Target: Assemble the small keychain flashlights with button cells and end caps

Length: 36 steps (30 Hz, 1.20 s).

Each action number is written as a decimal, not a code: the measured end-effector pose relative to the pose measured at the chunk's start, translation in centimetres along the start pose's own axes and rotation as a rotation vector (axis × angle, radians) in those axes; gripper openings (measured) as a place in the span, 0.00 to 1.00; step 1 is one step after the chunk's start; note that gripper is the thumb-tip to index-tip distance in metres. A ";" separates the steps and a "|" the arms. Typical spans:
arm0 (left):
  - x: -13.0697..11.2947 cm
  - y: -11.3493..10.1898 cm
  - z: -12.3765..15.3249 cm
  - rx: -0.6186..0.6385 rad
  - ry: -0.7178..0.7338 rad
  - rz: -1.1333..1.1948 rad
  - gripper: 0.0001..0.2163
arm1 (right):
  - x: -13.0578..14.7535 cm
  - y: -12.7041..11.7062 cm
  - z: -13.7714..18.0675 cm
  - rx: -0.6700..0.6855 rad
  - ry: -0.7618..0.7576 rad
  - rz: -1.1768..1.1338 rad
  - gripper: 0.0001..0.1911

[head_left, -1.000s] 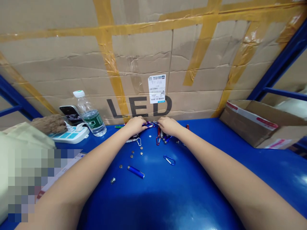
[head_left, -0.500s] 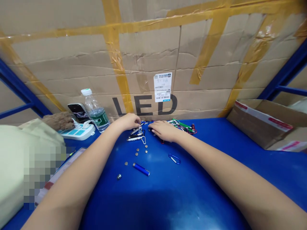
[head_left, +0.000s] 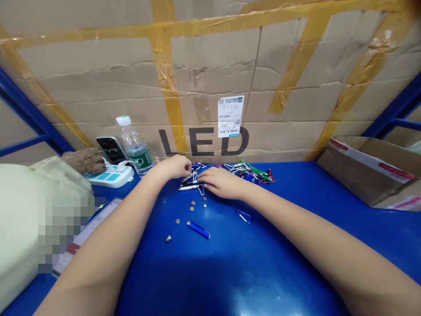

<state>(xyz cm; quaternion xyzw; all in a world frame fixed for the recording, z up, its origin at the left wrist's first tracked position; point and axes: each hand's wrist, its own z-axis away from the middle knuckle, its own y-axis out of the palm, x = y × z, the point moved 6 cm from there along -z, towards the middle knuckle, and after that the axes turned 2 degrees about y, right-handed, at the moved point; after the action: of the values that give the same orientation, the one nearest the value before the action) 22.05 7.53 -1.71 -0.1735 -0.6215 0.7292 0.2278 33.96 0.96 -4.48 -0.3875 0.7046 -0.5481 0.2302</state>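
Both my hands reach to the back of a blue table (head_left: 250,272). My left hand (head_left: 173,167) is curled, fingertips pinched at a small silver keychain torch (head_left: 188,187) and its clip. My right hand (head_left: 221,182) lies palm down with fingers together, touching the same small torches. A heap of coloured keychain torches and carabiners (head_left: 252,172) lies just right of my right hand. Nearer me lie a blue torch body (head_left: 198,229), several button cells (head_left: 193,203), a small silver cap (head_left: 168,238) and a blue carabiner (head_left: 244,216).
A big taped cardboard box marked LED (head_left: 210,87) stands behind the table. At the left are a water bottle (head_left: 134,147), a phone (head_left: 111,149), a power strip (head_left: 110,176) and a pale bag (head_left: 29,210). An open carton (head_left: 371,175) sits at the right.
My hands have shifted left off the coloured heap, which now lies uncovered to the right. They have drawn a few silver torches toward me. The camera has swung slightly left.
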 end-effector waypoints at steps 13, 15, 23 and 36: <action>0.3 1.5 -0.3 0.042 0.037 0.003 0.07 | -1.5 -0.1 0.4 0.042 0.193 0.068 0.14; 0.2 1.6 -0.2 0.055 0.088 0.042 0.07 | -1.8 -0.4 0.5 0.014 0.215 0.074 0.15; 1.5 1.9 -1.9 -0.181 -0.048 0.007 0.11 | -3.4 -0.9 0.7 -0.051 0.277 0.080 0.15; 4.9 1.1 -1.3 -0.163 -0.132 0.042 0.10 | -5.9 -2.8 1.6 -0.114 0.374 0.025 0.14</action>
<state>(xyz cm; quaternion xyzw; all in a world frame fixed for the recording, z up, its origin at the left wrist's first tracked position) 18.53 11.11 -2.85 -0.1559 -0.6887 0.6907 0.1561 39.44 4.44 -2.91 -0.2825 0.7696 -0.5670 0.0796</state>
